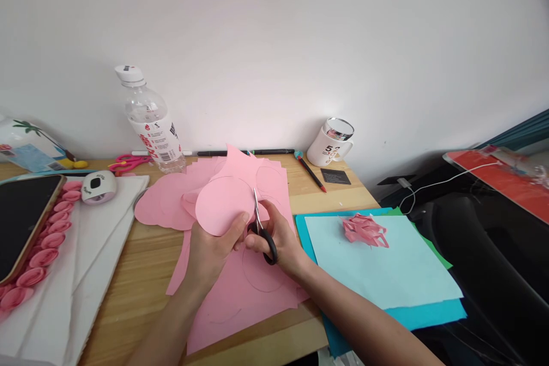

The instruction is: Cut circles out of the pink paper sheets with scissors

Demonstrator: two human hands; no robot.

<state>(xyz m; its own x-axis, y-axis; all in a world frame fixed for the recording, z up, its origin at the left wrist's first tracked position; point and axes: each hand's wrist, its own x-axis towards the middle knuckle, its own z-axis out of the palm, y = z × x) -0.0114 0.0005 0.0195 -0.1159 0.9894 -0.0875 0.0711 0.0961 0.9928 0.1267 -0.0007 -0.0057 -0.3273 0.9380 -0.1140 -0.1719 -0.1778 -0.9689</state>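
My left hand (214, 249) pinches a round pink paper disc (223, 203) between thumb and fingers, holding it above the desk. A pair of black-handled scissors (269, 247) is in my right hand (278, 234), its blades pointing up along the disc's right edge. How far the blades are apart is hard to see. Beneath both hands lie pink paper sheets (240, 320) with pencilled circles drawn on them. Several cut pink discs (160, 200) lie overlapped just left of the sheets.
A plastic bottle (154, 126) and a lidded mug (330, 143) stand by the wall. Crumpled pink scraps (364, 230) rest on light blue paper (377, 274) at right. On the left, a phone (26, 217) and rolled pink paper flowers (47, 240) lie on white board (103, 229).
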